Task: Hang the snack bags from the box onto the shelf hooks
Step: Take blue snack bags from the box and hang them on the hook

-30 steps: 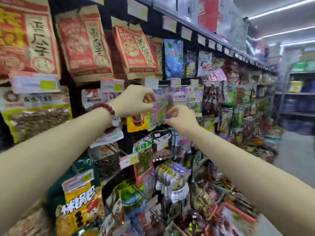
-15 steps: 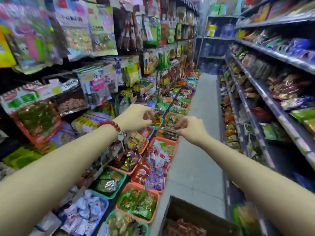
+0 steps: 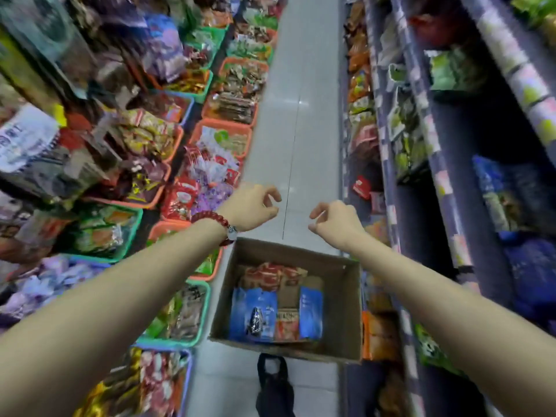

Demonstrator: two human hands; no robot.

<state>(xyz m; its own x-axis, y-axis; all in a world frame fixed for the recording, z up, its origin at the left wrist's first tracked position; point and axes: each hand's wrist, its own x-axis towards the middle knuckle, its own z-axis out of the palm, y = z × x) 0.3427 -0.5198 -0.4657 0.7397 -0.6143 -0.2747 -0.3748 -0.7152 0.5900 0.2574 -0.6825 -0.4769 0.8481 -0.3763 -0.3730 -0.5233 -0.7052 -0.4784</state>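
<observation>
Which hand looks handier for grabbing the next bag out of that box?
Probably the right hand: it hangs empty above the cardboard box, whereas the left hand sits beyond its left edge.

floor (image 3: 313,115) – pale tiles | shelving (image 3: 421,121) – right | baskets (image 3: 224,127) – left

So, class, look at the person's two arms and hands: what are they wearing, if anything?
Both forearms are bare, with no sleeves or gloves in view. The left hand has a bracelet of dark red round beads at the wrist, with a small silvery charm hanging from it. The right hand and its wrist carry nothing.
</observation>
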